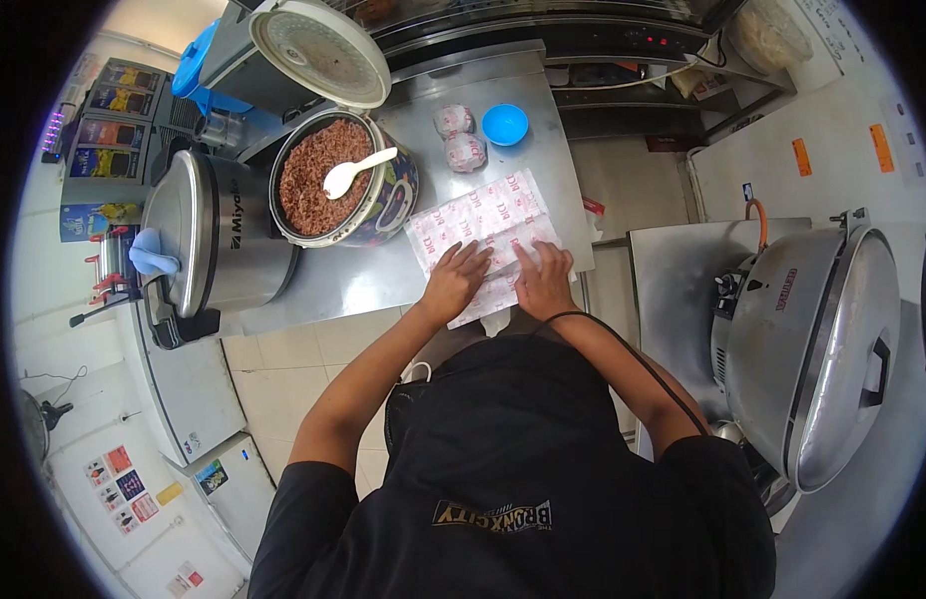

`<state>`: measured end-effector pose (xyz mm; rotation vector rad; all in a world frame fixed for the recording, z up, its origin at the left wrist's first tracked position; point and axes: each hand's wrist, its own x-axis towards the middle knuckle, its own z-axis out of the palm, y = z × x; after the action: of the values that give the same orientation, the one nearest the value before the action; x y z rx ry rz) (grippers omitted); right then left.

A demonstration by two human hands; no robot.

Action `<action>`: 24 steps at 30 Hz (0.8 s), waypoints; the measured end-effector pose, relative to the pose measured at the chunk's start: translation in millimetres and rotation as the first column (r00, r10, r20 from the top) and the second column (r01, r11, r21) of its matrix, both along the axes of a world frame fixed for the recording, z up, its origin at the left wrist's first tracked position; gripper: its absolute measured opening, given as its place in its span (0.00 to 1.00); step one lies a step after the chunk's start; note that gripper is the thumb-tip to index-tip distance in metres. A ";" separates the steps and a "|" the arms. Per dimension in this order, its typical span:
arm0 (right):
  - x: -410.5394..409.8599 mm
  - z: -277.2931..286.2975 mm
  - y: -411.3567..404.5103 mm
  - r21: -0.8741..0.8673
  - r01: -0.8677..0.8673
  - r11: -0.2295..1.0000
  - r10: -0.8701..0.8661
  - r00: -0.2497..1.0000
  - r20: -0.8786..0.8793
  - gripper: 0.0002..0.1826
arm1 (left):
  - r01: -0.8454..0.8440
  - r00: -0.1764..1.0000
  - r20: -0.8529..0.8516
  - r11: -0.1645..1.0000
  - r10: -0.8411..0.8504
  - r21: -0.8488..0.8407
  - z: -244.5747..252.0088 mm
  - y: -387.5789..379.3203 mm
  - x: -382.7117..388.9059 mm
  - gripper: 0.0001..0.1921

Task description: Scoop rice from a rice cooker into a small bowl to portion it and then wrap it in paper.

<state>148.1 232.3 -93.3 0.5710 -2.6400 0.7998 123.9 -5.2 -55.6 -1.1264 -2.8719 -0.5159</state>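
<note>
A sheet of white wrapping paper (pixel 474 213) with red print lies on the steel table, a crease running across it near my fingers. My left hand (pixel 458 281) rests on its near left part, fingers extended and fingertips on the paper. Beside it, my right hand (pixel 545 278) has its fingers bent and spread on the right part of the sheet; its thumb is hard to make out. Beyond the sheet sit two rounded paper-wrapped parcels, a nearer one (pixel 465 152) and a farther one (pixel 453 120). A small blue bowl (pixel 505 124) stands to their right.
An open rice cooker (pixel 403 196) holds reddish-brown rice (pixel 313 180) with a white rice paddle (pixel 356 172) on it. Left of it stands a large lidded steel pot (pixel 242 224). Another big lidded cooker (pixel 777 329) occupies the counter at right. A black cable crosses my right forearm.
</note>
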 end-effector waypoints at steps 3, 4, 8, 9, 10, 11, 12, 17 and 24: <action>-12.8 17.4 -1.0 0.222 -0.141 0.965 0.129 0.989 0.066 0.40 | -0.015 1.000 -0.009 1.000 0.015 0.015 -2.1 -3.4 5.3 0.18; -17.0 16.6 0.6 0.278 -0.166 0.946 0.138 0.983 0.120 0.38 | -0.022 1.000 -0.009 0.999 0.022 0.024 -2.7 -3.5 6.6 0.19; -21.3 -0.3 16.9 0.313 -0.203 0.928 0.160 0.974 0.158 0.33 | -0.014 1.000 -0.027 0.999 0.015 0.033 -11.7 -7.0 17.2 0.21; -20.7 -5.0 20.8 0.316 -0.209 0.926 0.165 0.973 0.160 0.33 | -0.016 0.999 -0.030 0.997 0.018 0.071 -16.7 -8.7 22.4 0.21; -20.9 -7.3 24.5 0.325 -0.219 0.920 0.174 0.971 0.161 0.31 | -0.019 0.999 -0.033 0.994 0.023 0.110 -23.8 -11.2 28.5 0.21; -21.2 -9.5 28.5 0.334 -0.229 0.914 0.183 0.969 0.163 0.29 | -0.026 0.999 -0.032 0.993 0.030 0.113 -30.0 -15.6 36.0 0.21; -22.6 -10.3 31.5 0.336 -0.238 0.912 0.192 0.968 0.165 0.29 | -0.045 0.999 -0.023 0.989 0.049 0.138 -39.9 -23.8 45.4 0.22; -32.1 -21.4 50.6 0.257 -0.320 0.912 0.295 0.946 0.132 0.22 | -0.107 0.994 0.004 0.988 0.107 0.115 -58.4 -51.8 62.3 0.22; -73.4 -13.1 49.9 0.045 -0.338 0.940 0.320 0.920 0.228 0.20 | -0.375 0.914 0.309 0.837 0.262 0.400 -45.8 -50.1 43.7 0.08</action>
<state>74.7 282.2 -106.5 1.0272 -2.8271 0.8936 167.7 -55.2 -101.4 -0.5224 -2.8033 -1.2904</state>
